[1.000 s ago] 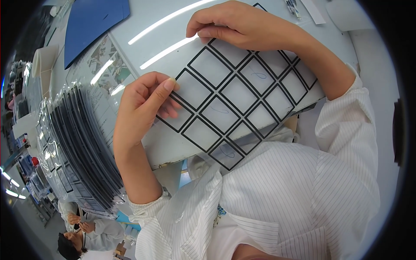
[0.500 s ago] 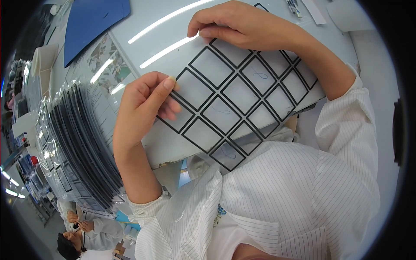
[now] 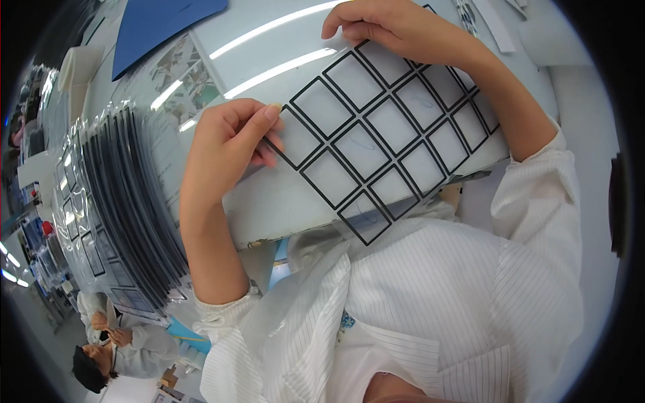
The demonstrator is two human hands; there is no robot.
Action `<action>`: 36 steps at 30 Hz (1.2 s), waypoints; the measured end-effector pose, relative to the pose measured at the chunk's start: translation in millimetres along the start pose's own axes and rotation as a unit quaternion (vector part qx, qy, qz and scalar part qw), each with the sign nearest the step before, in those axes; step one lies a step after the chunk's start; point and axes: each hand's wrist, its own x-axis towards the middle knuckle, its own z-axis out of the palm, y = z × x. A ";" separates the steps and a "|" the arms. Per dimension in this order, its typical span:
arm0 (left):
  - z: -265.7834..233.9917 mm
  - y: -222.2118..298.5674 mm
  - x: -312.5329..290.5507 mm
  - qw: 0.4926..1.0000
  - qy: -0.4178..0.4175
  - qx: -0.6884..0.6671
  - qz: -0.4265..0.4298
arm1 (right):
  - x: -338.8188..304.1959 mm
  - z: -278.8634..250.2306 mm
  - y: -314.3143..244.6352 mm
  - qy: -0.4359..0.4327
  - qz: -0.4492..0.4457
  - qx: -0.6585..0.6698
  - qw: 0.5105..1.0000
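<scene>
A clear flexible sheet [image 3: 394,127] printed with rows of black square outlines lies slanted across the table, its near corner hanging past the table edge. Faint blue pen marks show inside some squares. My left hand [image 3: 235,144] pinches the sheet's left edge, thumb on top and fingers beneath. Over the far edge lies my right hand [image 3: 396,30], its fingers curled and its thumb near the sheet's far left corner. The exact contact of the right fingertips is partly hidden by the hand.
To my left stands a thick row of similar black-framed sheets [image 3: 131,215] in clear plastic. A blue folder-like sheet [image 3: 164,30] lies far left on the white table [image 3: 269,215]. White strips [image 3: 494,27] lie far right. Another person [image 3: 117,342] sits at lower left.
The sheet and my right hand have shifted right and slightly away from me in the picture. My left hand has moved a little, still at the sheet's left edge. The whole view has shifted slightly.
</scene>
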 end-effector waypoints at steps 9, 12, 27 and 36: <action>12.7 -10.0 -2.7 0.969 0.098 0.186 0.126 | 12.3 18.5 -6.3 0.155 -0.138 -0.223 0.952; 18.3 -11.6 4.4 0.929 0.163 0.265 0.200 | -7.1 46.7 -37.5 0.106 -0.126 -0.065 0.984; 14.1 -29.6 8.7 0.894 0.221 0.288 0.264 | -6.8 84.2 -55.3 0.126 -0.017 0.029 0.991; 15.3 -32.9 12.3 0.894 0.227 0.267 0.280 | 5.8 75.4 -45.4 0.119 -0.128 -0.045 0.983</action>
